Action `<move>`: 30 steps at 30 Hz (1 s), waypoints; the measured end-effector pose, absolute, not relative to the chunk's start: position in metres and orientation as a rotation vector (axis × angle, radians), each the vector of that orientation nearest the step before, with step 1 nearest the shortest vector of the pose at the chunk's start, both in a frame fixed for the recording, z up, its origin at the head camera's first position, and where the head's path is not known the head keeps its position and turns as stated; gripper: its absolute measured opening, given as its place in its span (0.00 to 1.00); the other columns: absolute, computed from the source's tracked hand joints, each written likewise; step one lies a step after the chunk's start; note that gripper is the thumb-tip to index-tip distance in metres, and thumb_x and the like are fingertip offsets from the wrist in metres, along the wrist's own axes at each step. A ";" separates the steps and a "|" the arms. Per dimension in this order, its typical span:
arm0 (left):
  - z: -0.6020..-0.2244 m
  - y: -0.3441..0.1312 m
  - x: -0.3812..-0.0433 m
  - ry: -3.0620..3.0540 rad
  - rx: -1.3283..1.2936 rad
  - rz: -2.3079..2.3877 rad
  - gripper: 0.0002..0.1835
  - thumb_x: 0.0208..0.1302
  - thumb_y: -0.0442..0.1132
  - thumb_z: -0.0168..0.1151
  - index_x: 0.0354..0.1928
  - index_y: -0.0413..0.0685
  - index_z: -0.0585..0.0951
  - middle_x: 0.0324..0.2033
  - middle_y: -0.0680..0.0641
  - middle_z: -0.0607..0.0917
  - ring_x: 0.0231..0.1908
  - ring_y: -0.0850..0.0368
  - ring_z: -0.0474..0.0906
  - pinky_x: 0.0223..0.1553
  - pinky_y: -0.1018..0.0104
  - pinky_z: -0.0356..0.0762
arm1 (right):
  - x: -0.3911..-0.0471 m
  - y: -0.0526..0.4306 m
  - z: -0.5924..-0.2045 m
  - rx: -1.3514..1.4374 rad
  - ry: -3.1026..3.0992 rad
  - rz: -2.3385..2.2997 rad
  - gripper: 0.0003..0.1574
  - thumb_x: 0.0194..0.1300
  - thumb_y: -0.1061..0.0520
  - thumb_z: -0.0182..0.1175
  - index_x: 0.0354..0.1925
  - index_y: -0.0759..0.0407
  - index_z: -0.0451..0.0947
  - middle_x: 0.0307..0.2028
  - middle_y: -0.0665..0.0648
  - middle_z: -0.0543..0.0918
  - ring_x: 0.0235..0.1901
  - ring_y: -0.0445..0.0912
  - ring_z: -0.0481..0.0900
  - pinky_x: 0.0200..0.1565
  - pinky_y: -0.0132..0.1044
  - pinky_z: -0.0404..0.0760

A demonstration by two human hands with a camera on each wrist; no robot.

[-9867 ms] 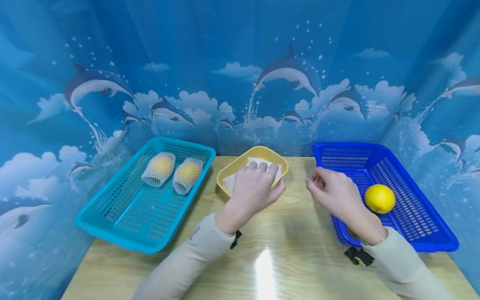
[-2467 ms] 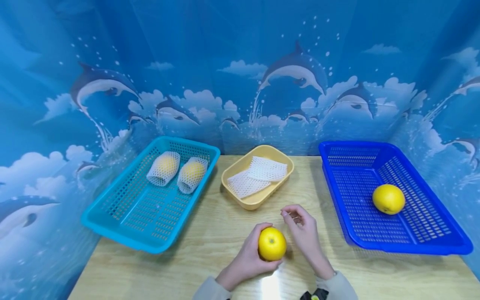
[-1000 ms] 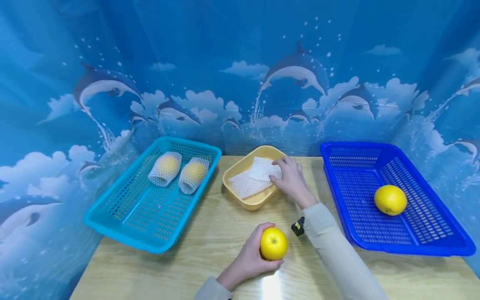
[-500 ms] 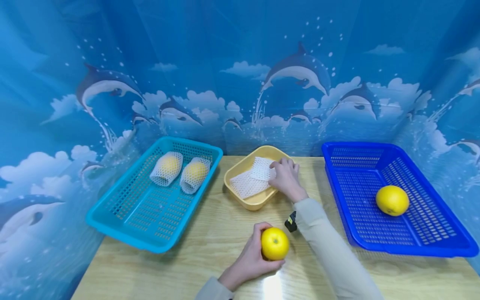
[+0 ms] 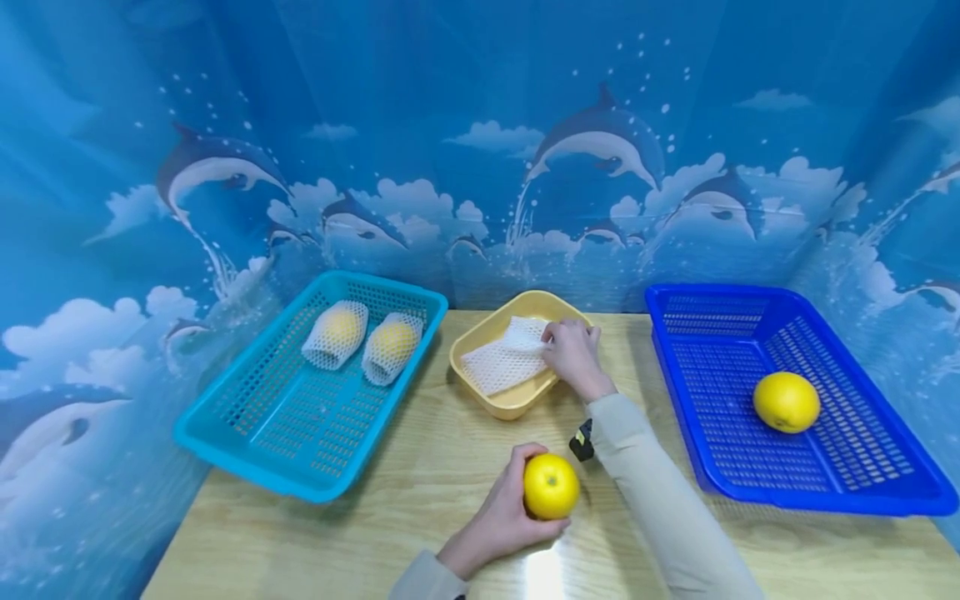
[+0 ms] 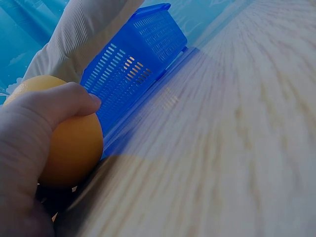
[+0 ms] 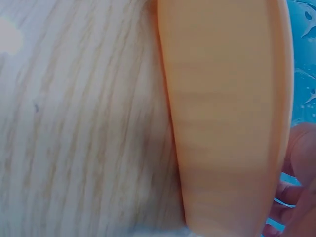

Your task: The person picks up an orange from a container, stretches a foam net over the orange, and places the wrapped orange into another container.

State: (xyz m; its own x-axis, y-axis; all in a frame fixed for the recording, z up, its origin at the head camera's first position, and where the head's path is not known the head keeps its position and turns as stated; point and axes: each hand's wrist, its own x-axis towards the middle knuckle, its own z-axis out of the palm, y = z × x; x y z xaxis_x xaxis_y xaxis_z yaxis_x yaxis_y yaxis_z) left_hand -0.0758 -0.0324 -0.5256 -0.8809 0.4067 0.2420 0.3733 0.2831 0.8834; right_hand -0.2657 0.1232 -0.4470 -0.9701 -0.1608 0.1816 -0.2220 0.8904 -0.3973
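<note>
Dolphin-printed curtain [image 5: 420, 100], closing the far side of the wood-grain table [image 5: 420, 492]. Blue perforated basket [image 5: 750, 454], right, with one bare yellow citrus fruit [image 5: 787, 402]. Teal perforated basket [image 5: 277, 425], left, with two netted fruits [image 5: 335, 335] [image 5: 392, 347] at its far end. Yellow oval tray [image 5: 504, 409], far centre, between the baskets.

Left hand [image 5: 504, 518], near centre, thumb and fingers curled around the held citrus fruit [image 5: 552, 486], stem scar towards the viewer; whether the fruit bears on the table cannot be told. Right hand [image 5: 574, 357], over the tray's right side, apparently pinching the upper foam net [image 5: 522, 333] at its right edge; the fingertips' exact hold is hidden. Lower foam net [image 5: 497, 367], lying in the tray's left part, partly overlapped.

Technique, as judged: a single layer should be pinched, so that the lower net is not dragged along; a slow lift clears the rim without snagging the mesh. The left hand's hold should remain steady and light.
</note>
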 end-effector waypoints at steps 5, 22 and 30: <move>-0.525 -0.033 -0.077 2.492 0.768 1.693 0.49 0.44 0.43 0.81 0.66 0.58 0.60 0.57 0.55 0.73 0.54 0.60 0.74 0.58 0.56 0.73 | -0.264 0.125 -0.442 0.276 -2.867 0.692 0.06 0.52 0.64 0.64 0.32 0.58 0.82 0.37 0.59 0.80 0.45 0.58 0.73 0.56 0.60 0.56; -0.525 -0.031 -0.076 2.469 0.725 1.681 0.49 0.44 0.45 0.80 0.67 0.57 0.61 0.59 0.57 0.73 0.55 0.60 0.74 0.59 0.54 0.72 | -0.249 0.130 -0.414 0.170 -2.745 0.934 0.08 0.52 0.63 0.63 0.33 0.59 0.77 0.32 0.57 0.79 0.37 0.54 0.74 0.48 0.54 0.60; -0.524 -0.030 -0.076 2.458 0.688 1.687 0.50 0.45 0.50 0.80 0.68 0.53 0.60 0.58 0.58 0.73 0.55 0.60 0.73 0.58 0.54 0.72 | -0.237 0.133 -0.391 0.183 -2.683 1.010 0.09 0.54 0.60 0.62 0.35 0.59 0.75 0.32 0.58 0.79 0.34 0.53 0.73 0.44 0.49 0.61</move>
State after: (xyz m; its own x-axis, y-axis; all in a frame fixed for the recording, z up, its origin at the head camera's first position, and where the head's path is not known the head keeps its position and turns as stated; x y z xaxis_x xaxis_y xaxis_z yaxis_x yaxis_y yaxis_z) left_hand -0.0760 -0.0301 -0.5237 -0.8956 0.4061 0.1815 0.3154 0.2919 0.9030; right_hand -0.2366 0.1327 -0.3912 -0.9561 -0.0233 0.2920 -0.2101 0.7491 -0.6283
